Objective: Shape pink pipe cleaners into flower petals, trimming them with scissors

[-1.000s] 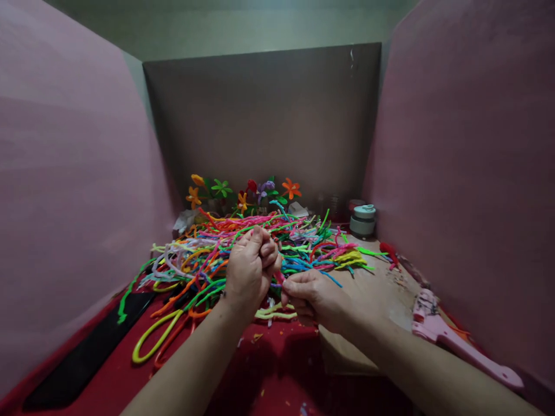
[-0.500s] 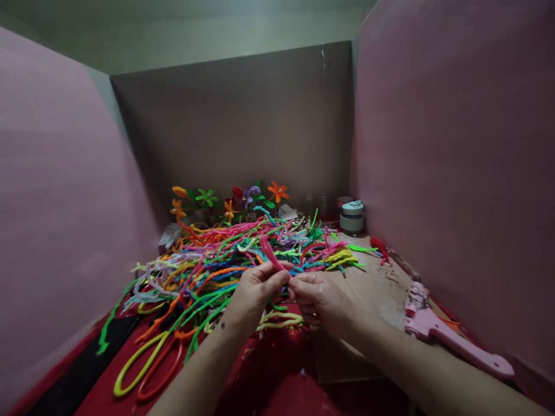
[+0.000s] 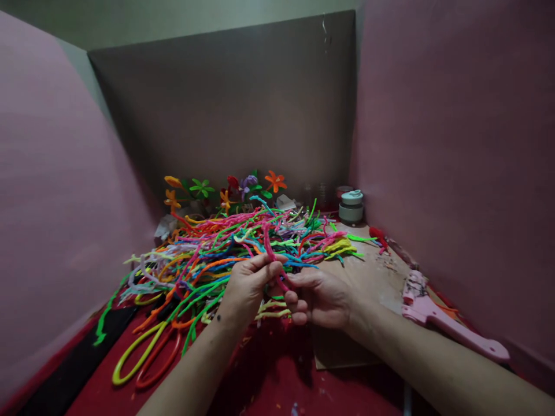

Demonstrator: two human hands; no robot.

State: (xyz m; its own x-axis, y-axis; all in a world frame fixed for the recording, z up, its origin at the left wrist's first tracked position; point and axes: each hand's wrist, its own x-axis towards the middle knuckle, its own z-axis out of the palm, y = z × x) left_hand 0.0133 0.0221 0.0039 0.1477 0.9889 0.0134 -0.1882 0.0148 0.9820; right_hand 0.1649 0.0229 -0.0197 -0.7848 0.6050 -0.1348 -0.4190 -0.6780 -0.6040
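Note:
A pink pipe cleaner [image 3: 268,242], bent into a narrow folded shape, stands up between my two hands. My left hand [image 3: 250,284] is closed, pinching it between thumb and fingers near its middle. Its lower end lies at the fingertips of my right hand [image 3: 325,297], whose palm is turned partly up and whose fingers are curled around that end. The exact contact of the right fingertips is partly hidden. Just behind both hands spreads a large pile of many-coloured pipe cleaners [image 3: 208,260].
Pipe-cleaner flowers [image 3: 276,181] stand at the back beside a lidded jar [image 3: 351,208]. A pink glue gun [image 3: 451,323] lies on the right, near a cardboard sheet [image 3: 368,277]. Red cloth [image 3: 269,375] covers the front. Pink panels [image 3: 451,144] rise on both sides.
My right hand has rolled from a tight pinch to a more palm-up pose, its fingers loosened. More of the pink pipe cleaner's lower end shows between the hands. The view has tilted slightly downward.

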